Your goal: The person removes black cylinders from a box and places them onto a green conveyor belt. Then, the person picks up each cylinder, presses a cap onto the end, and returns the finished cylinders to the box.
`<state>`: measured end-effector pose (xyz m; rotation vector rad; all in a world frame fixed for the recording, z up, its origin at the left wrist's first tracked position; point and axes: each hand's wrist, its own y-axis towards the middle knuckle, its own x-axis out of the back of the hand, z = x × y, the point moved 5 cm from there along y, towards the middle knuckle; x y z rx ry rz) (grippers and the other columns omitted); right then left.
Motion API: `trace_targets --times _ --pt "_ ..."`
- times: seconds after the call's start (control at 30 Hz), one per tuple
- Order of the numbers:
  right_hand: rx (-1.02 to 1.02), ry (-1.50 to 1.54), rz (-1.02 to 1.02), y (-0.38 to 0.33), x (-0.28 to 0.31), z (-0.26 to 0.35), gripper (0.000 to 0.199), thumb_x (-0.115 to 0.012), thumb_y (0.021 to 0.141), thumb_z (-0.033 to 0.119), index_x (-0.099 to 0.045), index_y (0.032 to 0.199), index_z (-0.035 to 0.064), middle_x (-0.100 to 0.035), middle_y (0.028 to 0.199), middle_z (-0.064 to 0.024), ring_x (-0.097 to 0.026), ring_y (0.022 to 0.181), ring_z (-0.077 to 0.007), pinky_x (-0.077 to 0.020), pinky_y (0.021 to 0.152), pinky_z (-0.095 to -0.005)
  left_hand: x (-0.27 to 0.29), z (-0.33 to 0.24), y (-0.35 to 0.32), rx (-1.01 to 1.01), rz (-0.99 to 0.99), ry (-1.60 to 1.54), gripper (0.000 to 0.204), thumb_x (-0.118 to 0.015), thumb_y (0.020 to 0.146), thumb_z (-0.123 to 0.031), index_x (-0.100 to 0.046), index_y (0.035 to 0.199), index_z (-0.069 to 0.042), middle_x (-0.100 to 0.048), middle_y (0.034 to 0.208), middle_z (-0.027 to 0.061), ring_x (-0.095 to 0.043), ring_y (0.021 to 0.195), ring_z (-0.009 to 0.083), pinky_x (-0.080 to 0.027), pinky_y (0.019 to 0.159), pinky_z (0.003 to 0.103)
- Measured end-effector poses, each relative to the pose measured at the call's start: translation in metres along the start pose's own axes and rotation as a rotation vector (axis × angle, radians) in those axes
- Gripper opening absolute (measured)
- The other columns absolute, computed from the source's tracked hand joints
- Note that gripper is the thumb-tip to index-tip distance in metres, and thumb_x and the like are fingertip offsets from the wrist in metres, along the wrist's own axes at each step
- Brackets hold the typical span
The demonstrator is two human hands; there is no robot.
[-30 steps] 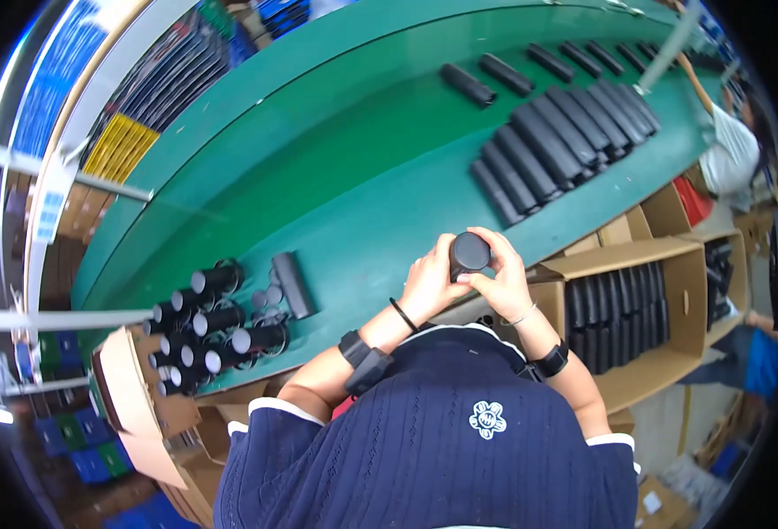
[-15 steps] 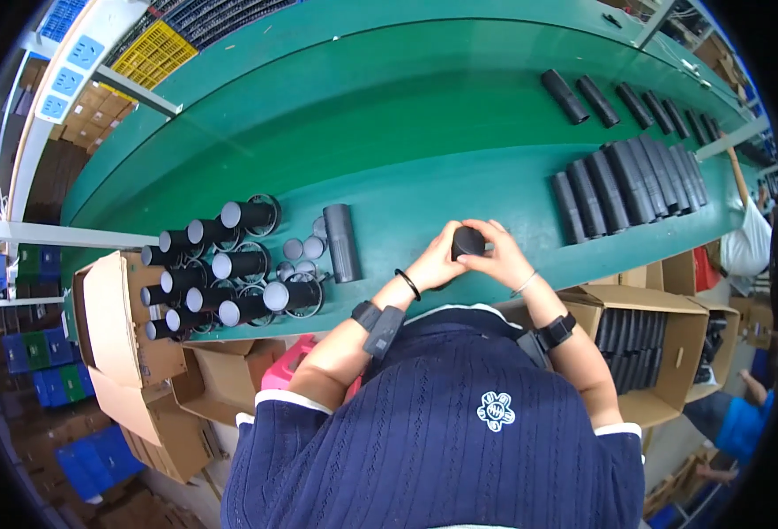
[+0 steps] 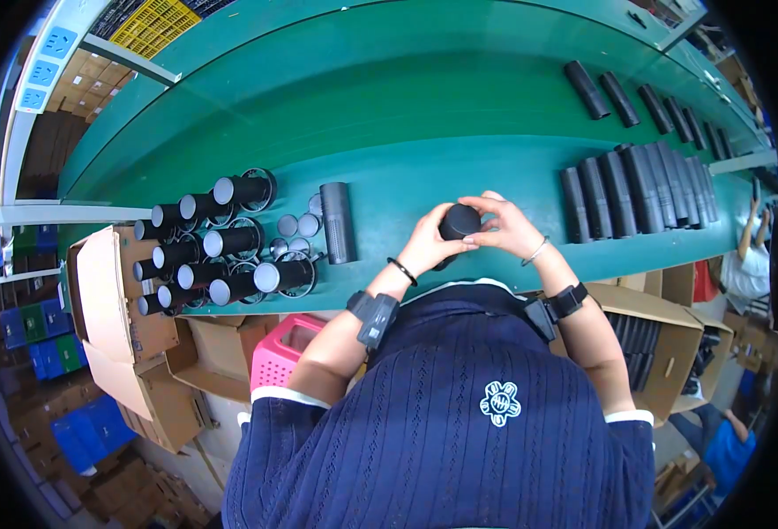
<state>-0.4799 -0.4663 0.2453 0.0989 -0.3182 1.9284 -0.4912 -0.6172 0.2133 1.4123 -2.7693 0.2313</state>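
Observation:
Between both hands stands a black cylinder, its round end facing up and its lower part mostly hidden. My left hand wraps its left side. The fingers of my right hand curl around the rim from the right, thumb against the near edge. Left of my hands, a lone black ribbed tube lies on the green table. Beside it are several small grey discs. Farther left, black cylinders with pale round ends lie in rows, several with wire-like rings around them.
At the right, black tubes lie side by side, with more tubes spaced out behind them. An open carton of black tubes stands below the right edge. Cardboard boxes and a pink basket are at the left. Other people are at far right.
My view has shifted slightly. Both hands still hold the cylinder, now tilted a little differently, and the right fingers have moved along its rim.

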Motion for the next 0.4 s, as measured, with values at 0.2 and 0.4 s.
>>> trace_targets --times 0.2,0.4 --pt "0.105 -0.099 -0.096 0.015 -0.016 -0.015 0.061 -0.080 0.066 0.022 -0.056 0.118 0.0006 -0.055 0.107 -0.0109 -0.056 0.101 -0.0238 -0.0495 0.087 -0.0340 0.004 0.026 -0.001 0.015 -0.146 0.014 0.067 -0.081 0.066 -0.022 -0.046 0.120 -0.002 -0.058 0.111 0.0132 -0.057 0.104 0.0210 -0.048 0.087 0.034" --pt "-0.113 0.078 0.075 0.021 -0.018 -0.025 0.073 -0.078 0.071 0.011 -0.041 0.134 0.0024 -0.040 0.135 -0.0144 -0.044 0.124 -0.0263 -0.0428 0.100 -0.0409 -0.001 0.031 -0.007 0.030 -0.232 -0.100 0.067 -0.082 0.068 -0.018 -0.047 0.123 -0.003 -0.059 0.114 0.0117 -0.057 0.106 0.0193 -0.046 0.092 0.034"
